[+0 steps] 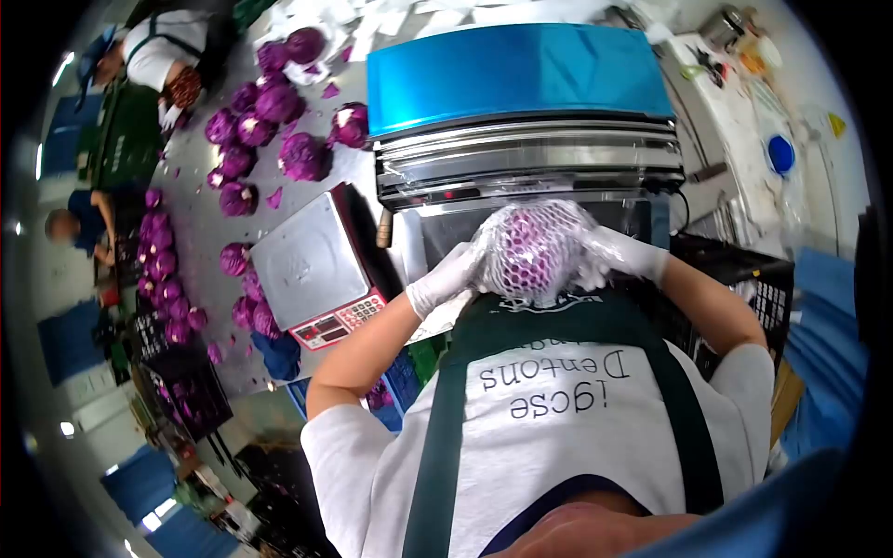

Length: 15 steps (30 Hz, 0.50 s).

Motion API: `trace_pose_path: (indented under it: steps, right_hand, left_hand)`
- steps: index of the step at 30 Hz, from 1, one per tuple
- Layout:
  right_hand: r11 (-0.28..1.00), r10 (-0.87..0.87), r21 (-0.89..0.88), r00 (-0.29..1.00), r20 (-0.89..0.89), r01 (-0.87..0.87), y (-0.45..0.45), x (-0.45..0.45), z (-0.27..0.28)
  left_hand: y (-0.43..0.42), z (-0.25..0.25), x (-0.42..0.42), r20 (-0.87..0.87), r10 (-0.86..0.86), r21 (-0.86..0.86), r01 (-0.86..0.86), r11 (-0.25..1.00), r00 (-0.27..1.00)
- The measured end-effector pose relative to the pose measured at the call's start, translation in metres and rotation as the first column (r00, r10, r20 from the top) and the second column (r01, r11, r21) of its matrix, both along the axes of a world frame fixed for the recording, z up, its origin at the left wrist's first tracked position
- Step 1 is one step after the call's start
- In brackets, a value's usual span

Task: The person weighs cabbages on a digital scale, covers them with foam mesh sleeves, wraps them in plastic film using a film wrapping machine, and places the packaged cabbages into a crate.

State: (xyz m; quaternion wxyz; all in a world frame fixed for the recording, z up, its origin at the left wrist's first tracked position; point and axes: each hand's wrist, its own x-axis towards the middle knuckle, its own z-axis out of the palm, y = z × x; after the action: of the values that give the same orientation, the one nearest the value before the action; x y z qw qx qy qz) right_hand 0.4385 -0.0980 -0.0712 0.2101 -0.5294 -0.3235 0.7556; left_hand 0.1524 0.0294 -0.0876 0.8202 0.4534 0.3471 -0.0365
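Observation:
Between my two gloved hands, in front of my apron, is a purple cabbage (532,249) in a white foam net, with clear plastic film around it. My left hand (451,277) wears a white glove and grips the cabbage's left side. On the other side my right hand (625,256), also gloved, holds the film and net at the cabbage's edge; its fingertips are partly covered by film. Just beyond the cabbage stands a wrapping machine (526,153) with a blue film roll (519,76) on top.
Left of the machine is a digital scale (312,263). Loose purple cabbages (305,156) lie on the metal table (200,200). A co-worker (167,56) leans at the table's far left; another person (88,223) is farther off. A black crate (735,270) stands at the right.

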Motion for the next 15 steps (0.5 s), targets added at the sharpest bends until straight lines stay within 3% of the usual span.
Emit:
trace_pose_path:
  steps: [1,2,3,5,7,9,10,11,13,15]
  right_hand:
    - [0.999,-0.032,0.033,0.999,-0.008,0.032,-0.004,-0.003,-0.012]
    - [0.999,-0.041,-0.004,0.999,0.021,0.042,-0.005,-0.005,-0.014]
    - [0.997,-0.06,-0.05,0.997,-0.042,0.058,-0.007,-0.004,-0.012]
    - [0.993,-0.12,-0.002,0.992,-0.033,0.12,-0.018,-0.001,-0.002]
    - [0.923,-0.288,0.188,0.925,-0.249,0.337,-0.043,0.008,0.001]
    - [0.802,-0.53,0.222,0.832,-0.165,0.555,-0.057,0.001,0.017]
    - [0.79,-0.522,0.342,0.851,-0.06,0.508,-0.069,0.0,0.02]
    - [0.76,-0.48,0.549,0.87,0.113,0.348,-0.078,-0.004,0.023]
    - [0.621,-0.462,0.779,0.761,0.456,-0.09,-0.094,-0.01,0.028]
    - [0.645,-0.547,0.76,0.743,0.386,0.08,-0.106,-0.015,0.014]
  left_hand:
    - [0.003,-0.02,-0.01,-0.061,-0.082,-0.156,0.072,0.985,0.995]
    - [-0.002,-0.007,-0.008,0.005,-0.035,-0.116,0.035,0.993,0.999]
    - [-0.003,0.009,-0.01,-0.078,-0.042,-0.093,0.035,0.995,0.996]
    - [-0.012,0.016,-0.015,-0.062,0.118,-0.055,-0.122,0.991,0.991]
    - [-0.02,0.022,-0.029,-0.004,0.206,-0.118,-0.205,0.972,0.978]
    - [-0.035,0.039,-0.038,0.051,0.169,0.283,-0.177,0.943,0.984]
    - [-0.047,0.034,-0.04,-0.022,0.272,0.396,-0.241,0.886,0.962]
    - [-0.049,0.031,-0.044,-0.056,0.079,0.873,0.011,0.488,0.995]
    - [-0.063,0.021,-0.05,-0.025,0.231,0.769,-0.129,0.627,0.973]
    - [-0.066,0.012,-0.053,0.025,0.476,0.532,-0.415,0.738,0.879]
